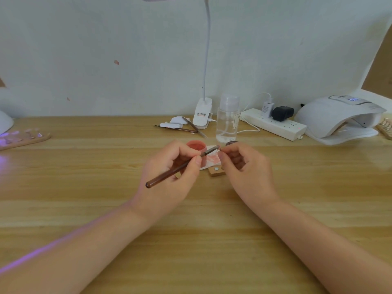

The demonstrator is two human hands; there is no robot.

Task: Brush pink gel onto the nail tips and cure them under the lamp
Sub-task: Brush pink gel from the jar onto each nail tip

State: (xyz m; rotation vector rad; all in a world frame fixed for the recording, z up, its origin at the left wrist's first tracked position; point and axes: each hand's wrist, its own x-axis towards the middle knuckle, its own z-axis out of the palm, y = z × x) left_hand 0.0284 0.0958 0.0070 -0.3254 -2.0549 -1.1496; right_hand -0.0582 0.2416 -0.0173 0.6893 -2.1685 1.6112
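The nail tip (219,150) is pinched by the fingertips of the right hand (246,166), probably so that it stays steady for painting. The brush (178,167) is gripped like a pen in the left hand (169,172); its bristles meet the nail tip just left of the right fingertips. The pink gel jar (196,147) stands open just behind the left fingers, within easy reach for dipping.

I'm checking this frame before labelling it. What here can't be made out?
- What the right hand pinches: too small, hidden by its fingers.
- Brush bristles: blurred where they meet that hand.
- Inside of the pink gel pot: partly hidden by the left hand.
- Cure lamp display: too small to read.
- Nail tips on the stand at the left edge: blurred by violet glare.
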